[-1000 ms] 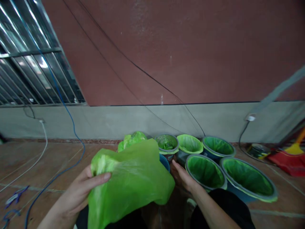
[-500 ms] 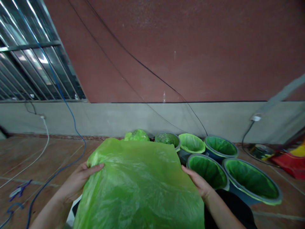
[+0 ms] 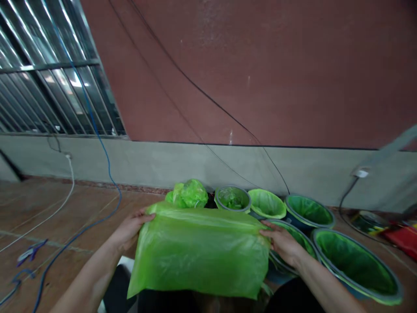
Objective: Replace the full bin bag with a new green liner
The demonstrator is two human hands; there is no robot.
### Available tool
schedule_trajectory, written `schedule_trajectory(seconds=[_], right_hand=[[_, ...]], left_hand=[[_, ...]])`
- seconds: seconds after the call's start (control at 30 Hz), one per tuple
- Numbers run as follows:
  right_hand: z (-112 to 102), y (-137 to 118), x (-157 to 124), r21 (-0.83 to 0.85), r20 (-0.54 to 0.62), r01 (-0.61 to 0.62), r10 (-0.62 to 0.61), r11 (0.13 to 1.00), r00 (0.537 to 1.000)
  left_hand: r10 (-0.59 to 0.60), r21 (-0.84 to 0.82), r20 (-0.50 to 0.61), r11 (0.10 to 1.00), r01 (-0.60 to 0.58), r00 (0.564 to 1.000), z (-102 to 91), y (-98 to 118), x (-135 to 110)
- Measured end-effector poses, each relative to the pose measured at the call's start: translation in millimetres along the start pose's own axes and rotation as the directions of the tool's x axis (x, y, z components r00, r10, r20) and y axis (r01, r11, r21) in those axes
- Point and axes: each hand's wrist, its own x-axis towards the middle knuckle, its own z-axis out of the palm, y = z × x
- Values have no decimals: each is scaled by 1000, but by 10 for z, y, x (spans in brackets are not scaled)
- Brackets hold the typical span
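I hold a translucent green plastic bag (image 3: pixel 198 254) stretched flat in front of me. My left hand (image 3: pixel 130 228) grips its upper left corner, fingers closed on the edge. At the upper right corner my right hand (image 3: pixel 282 243) pinches the bag the same way. The bag hangs down over my lap and hides what is beneath it. Just beyond its top edge sits a bunched green bag (image 3: pixel 189 194) on the floor.
Several grey-rimmed bins lined with green bags (image 3: pixel 355 263) stand to the right along the grey and red wall. A blue cable (image 3: pixel 97 208) and a white cable (image 3: pixel 48 215) trail over the tiled floor at left. Red and yellow items (image 3: pixel 402 237) lie far right.
My right hand took hold of the bag's right corner, and both hands spread the crumpled bag out flat and wide. The view shifted slightly right and down.
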Motion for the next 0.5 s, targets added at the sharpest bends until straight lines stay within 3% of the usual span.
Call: schedule_trajectory(seconds=[0.07,0.17,0.2,0.3,0.33,0.4,0.5], right_hand=[[51,-131,-65,-19,-70,90,-91,996,993],[102,-318,-160,-74,54,227,-224,971,973],[104,-364,-172,-112,127,261,-247,959,961],[76,-439,-127,-343,277,372,-285,863,917],[64,-445,-93,-464,289,422,-317,779,903],[61,-431,-17,-715,314,492,-401,496,860],[142,-352,93,-909,376,418,-440,-2,815]], left_hand=[[89,37,-92,996,-86,992,47,34,29],[203,102,-197,977,-185,959,80,93,28],[228,127,-169,970,-208,959,69,116,20],[287,271,65,916,-294,956,-27,195,8],[301,363,143,870,-333,943,-63,223,13],[320,621,238,676,-397,917,-109,270,39],[395,935,257,127,-330,882,-60,299,100]])
